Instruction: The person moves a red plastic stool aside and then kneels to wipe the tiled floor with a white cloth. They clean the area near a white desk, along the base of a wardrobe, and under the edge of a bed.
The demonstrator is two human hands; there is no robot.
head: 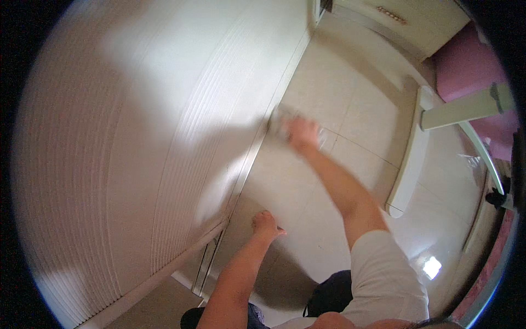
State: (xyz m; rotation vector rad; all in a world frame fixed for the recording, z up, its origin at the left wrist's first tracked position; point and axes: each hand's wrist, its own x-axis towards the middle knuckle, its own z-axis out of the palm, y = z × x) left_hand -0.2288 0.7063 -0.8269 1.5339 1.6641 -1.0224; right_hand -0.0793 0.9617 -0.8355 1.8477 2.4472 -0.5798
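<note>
My right hand (305, 132) presses a pale, crumpled cloth (280, 119) against the tiled floor (361, 119). Both are blurred, and the cloth's outline is hard to make out. The cloth lies at the base of a large white ribbed panel (193, 135), probably a sliding door, beside its floor track (251, 158). Nearer to me, my left hand (265, 224) rests on the floor close to the same track, holding nothing visible. Its thumb sticks out to the right, while the other fingertips are partly hidden.
On the right stands a pale furniture leg (460, 113) on a long white foot (407, 164). Behind it is a pink surface (464, 61). A cream cabinet (402, 24) with a handle stands at the far end. My dark-clad knee (331, 292) is below.
</note>
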